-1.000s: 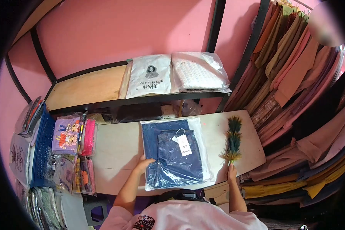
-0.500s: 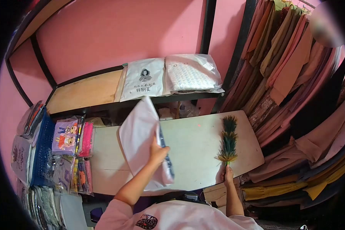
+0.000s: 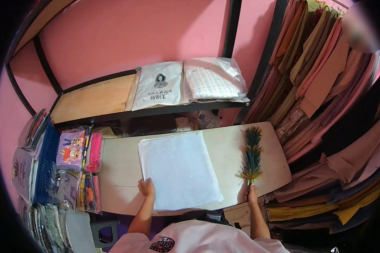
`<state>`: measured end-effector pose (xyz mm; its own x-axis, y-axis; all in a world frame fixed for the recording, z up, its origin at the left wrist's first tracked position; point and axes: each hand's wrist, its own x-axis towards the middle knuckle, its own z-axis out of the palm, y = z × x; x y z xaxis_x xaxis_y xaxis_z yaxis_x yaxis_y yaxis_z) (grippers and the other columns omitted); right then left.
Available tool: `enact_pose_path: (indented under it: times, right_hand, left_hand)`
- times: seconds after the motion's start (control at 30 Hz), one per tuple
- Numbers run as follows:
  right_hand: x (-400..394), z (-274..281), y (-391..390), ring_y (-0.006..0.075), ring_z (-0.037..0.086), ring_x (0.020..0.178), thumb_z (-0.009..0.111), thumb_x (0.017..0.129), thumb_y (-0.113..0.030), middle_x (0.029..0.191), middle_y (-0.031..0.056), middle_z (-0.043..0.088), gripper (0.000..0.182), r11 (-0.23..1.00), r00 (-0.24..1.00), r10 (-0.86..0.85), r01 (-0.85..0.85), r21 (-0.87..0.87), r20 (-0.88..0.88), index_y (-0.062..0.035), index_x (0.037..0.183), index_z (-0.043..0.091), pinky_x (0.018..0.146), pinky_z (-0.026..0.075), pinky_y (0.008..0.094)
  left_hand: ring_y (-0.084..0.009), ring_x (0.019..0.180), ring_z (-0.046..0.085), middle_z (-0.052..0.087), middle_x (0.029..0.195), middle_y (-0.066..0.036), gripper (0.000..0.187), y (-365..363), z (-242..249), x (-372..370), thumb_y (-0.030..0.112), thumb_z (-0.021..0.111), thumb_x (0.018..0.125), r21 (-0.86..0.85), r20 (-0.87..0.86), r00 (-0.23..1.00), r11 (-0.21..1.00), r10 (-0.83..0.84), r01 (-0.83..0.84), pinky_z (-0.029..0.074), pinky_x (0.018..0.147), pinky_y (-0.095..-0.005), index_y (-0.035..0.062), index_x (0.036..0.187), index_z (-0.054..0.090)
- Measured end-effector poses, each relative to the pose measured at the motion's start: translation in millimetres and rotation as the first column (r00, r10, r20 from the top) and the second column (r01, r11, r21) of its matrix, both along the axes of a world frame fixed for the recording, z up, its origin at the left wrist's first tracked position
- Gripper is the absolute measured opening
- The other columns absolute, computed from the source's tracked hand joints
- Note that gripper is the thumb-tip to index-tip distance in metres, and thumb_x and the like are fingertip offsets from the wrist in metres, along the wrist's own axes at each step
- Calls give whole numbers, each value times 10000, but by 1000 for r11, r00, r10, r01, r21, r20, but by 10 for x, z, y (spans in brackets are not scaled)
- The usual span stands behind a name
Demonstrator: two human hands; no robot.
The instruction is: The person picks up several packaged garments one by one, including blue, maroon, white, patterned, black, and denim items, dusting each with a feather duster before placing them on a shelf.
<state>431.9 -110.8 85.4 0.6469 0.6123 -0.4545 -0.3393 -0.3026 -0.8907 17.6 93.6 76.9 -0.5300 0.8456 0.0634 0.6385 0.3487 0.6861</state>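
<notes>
A white, flat, roughly rectangular packet [image 3: 179, 170] lies on the pale table [image 3: 118, 164], its lower edge close to the table's front edge. At the packet's left edge is my left hand [image 3: 147, 187], its fingers partly spread against the side. My right hand [image 3: 252, 195] is closed round the handle of a dark green feather-like duster [image 3: 252, 154] with yellowish tips. The duster points away from me over the right part of the table.
Two bagged items, one printed [image 3: 158, 86] and one patterned [image 3: 213, 83], lie on the back shelf [image 3: 93, 99]. Packaged clothes [image 3: 71, 149] and a blue basket [image 3: 45, 168] stand at the left. Garments [image 3: 321, 84] hang at the right; a grey stool [image 3: 103, 234] is below.
The packet, earlier raised and tilted with its dark side partly showing, now lies flat. My left hand has moved left and down to its edge. My right hand and the duster have barely moved.
</notes>
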Motion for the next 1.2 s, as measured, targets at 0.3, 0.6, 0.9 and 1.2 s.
enact_pose_path:
  times: [0.3, 0.6, 0.9, 1.2]
  right_hand:
    - [-492, 290, 367, 265, 505, 436, 444, 856, -381, 541, 112, 518, 355, 894, 558, 428, -375, -244, 711, -36, 788, 490, 418, 403, 370]
    - [-1048, 506, 1151, 390, 579, 653, 372, 851, -442, 707, 213, 593, 408, 666, 146, 731, -366, -650, 666, -56, 925, 483, 594, 456, 491]
    - [-658, 552, 424, 433, 532, 583, 427, 866, -325, 586, 253, 530, 323, 916, 513, 398, -265, -300, 761, -11, 880, 500, 484, 400, 483]
    - [-1046, 417, -472, 430, 544, 631, 424, 850, -419, 654, 227, 563, 345, 573, 210, 804, -527, -628, 557, -87, 932, 467, 545, 416, 508]
  left_hand:
    - [-194, 1038, 439, 465, 1137, -118, 412, 208, -253, 417, 268, 507, 858, 203, 714, 587, 915, -382, 349, 344, 889, -310, 27, 1175, 398]
    - [-102, 663, 523, 591, 765, -37, 212, -31, -73, 189, 96, 622, 769, 109, 523, 706, 859, -478, 501, 420, 609, -244, -25, 929, 552]
    - [-95, 659, 552, 606, 763, -25, 239, -590, 418, -43, 191, 672, 742, -193, 712, 506, 557, -487, 808, 448, 572, -227, -1, 871, 614]
    - [-95, 633, 557, 610, 759, -44, 230, -859, 100, -194, 103, 699, 691, -165, 759, 476, 577, -444, 800, 460, 549, -232, -12, 865, 601]
